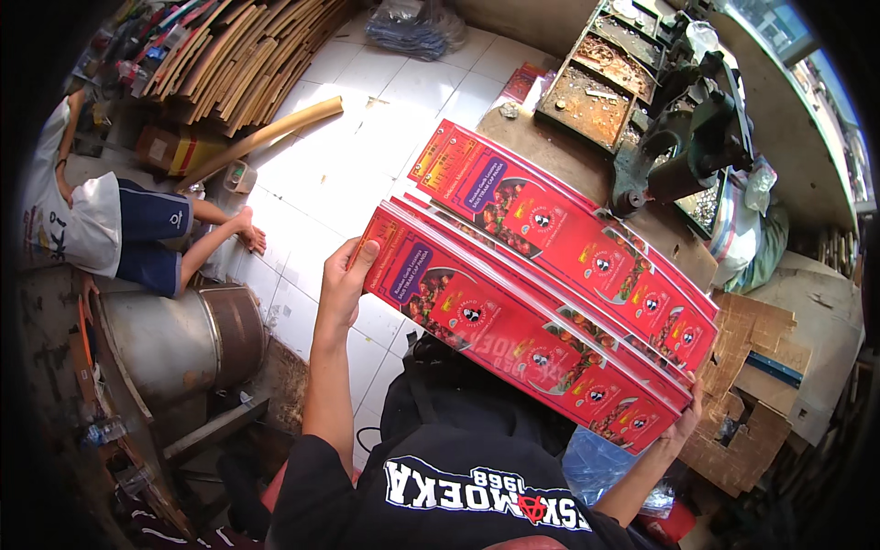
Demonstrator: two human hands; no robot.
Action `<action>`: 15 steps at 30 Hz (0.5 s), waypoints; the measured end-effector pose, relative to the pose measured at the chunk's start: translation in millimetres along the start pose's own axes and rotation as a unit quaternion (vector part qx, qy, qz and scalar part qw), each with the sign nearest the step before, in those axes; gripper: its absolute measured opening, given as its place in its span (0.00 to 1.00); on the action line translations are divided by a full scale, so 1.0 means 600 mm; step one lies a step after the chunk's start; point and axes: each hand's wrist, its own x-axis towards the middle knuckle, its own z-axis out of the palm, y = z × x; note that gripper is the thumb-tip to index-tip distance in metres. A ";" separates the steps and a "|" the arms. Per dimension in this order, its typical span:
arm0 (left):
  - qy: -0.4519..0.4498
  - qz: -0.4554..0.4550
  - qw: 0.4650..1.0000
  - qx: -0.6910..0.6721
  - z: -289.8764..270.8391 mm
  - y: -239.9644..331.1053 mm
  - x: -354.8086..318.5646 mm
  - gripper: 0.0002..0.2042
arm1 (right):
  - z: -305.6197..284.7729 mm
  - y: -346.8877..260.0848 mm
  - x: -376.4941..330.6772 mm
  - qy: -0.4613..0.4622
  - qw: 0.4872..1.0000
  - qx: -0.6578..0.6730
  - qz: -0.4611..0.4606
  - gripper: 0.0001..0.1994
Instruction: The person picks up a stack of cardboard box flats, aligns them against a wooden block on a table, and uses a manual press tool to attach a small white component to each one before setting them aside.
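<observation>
I hold a fanned stack of long red printed cardboard sheets (541, 284) in front of my chest, slanting from upper left to lower right. My left hand (346, 280) grips the stack's upper left end, thumb on the printed face. At the lower right end, my right hand (686, 417) supports the stack from beneath, mostly hidden behind the sheets. Each sheet carries food pictures and round logos.
A wooden workbench (660, 234) with a green metal machine (683, 137) and trays of small metal parts (596, 92) stands behind the sheets. A seated person (119, 229) is at the left near a metal drum (179, 339). Stacked cardboard strips (247, 55) lie far left; brown cardboard scraps (752, 394) lie right.
</observation>
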 end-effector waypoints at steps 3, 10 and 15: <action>0.003 0.007 1.000 0.004 0.000 -0.002 -0.001 0.27 | 0.012 -0.012 -0.001 0.004 1.000 -0.011 -0.012 0.19; 0.023 -0.006 1.000 0.003 -0.004 -0.001 -0.005 0.27 | 0.014 -0.020 0.015 -0.015 0.994 -0.091 -0.056 0.20; 0.040 -0.007 0.999 -0.009 -0.011 0.004 -0.001 0.27 | 0.020 -0.005 0.032 0.056 0.991 -0.057 -0.110 0.17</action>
